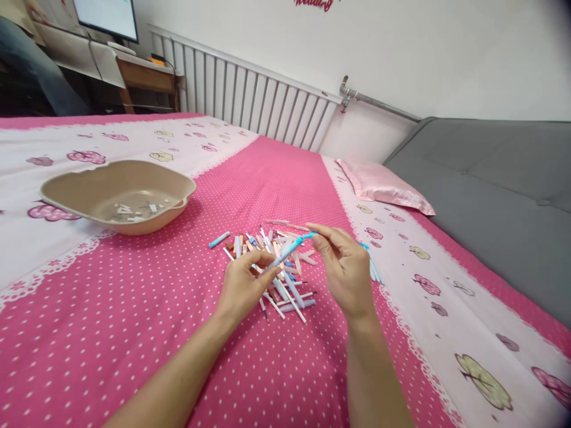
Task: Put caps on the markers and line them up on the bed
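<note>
My left hand (244,279) is closed round the lower part of a pen barrel (285,254), pale below and bright blue toward its upper end. The thumb and fingers of my right hand (342,261) pinch a small blue pen piece (308,236) at that upper end. Whether the piece is joined to the barrel I cannot tell. Beneath both hands lies a loose pile of pen parts (292,291), with white refills, pale barrels and blue, pink and brown pieces. A short light-blue pen part (219,239) lies at its left edge. Several blue-topped pens (373,264) lie partly hidden behind my right hand.
A beige plastic basin (118,223) with small white bits inside stands at the left on the pink dotted bedspread (285,172). A pink pillow (386,187) rests against the grey headboard (495,172). Farther back are a white radiator (250,89), a desk with a monitor (107,18) and a person's leg (40,68).
</note>
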Motion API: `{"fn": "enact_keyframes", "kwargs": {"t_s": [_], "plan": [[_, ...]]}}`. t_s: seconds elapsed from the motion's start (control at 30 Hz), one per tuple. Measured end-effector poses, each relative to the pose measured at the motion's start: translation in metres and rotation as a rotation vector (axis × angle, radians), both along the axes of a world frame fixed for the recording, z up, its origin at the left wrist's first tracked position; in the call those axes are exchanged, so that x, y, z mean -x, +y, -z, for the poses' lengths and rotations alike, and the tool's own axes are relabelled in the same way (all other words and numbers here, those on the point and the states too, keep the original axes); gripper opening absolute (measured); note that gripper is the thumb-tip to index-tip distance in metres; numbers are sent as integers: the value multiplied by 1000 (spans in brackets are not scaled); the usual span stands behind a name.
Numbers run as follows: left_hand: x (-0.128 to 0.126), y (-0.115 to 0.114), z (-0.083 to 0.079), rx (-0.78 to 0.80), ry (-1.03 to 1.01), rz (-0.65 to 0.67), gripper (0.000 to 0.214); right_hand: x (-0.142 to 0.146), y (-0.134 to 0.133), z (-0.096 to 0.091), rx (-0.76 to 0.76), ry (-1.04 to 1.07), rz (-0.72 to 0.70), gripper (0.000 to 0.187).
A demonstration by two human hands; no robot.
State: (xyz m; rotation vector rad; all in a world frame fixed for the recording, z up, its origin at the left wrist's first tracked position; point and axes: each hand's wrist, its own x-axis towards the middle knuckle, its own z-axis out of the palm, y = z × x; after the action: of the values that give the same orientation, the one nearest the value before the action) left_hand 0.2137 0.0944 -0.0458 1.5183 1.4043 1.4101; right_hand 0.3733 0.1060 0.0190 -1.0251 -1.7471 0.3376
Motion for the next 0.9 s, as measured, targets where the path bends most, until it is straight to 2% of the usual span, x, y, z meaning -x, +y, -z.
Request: {"fn": "enact_keyframes", "kwargs": {"t_s": [0.17, 0.4, 0.6, 0.73, 0.9], "plan": [[1, 1, 4, -10, 31, -13, 13, 0, -1, -3, -44, -96, 0, 26], [2, 0, 4, -82, 148, -63, 9, -1, -3, -4, -15, -198, 0, 27], [2, 1, 4, -96, 131, -56, 9, 0, -1, 0, 62, -93, 13, 23], [1, 0, 1, -43, 61, -32, 13, 1, -2, 1, 138, -42, 4, 33], [0, 1, -2, 25, -205, 1, 19, 3, 0, 3, 212, -86, -41, 33]]}}
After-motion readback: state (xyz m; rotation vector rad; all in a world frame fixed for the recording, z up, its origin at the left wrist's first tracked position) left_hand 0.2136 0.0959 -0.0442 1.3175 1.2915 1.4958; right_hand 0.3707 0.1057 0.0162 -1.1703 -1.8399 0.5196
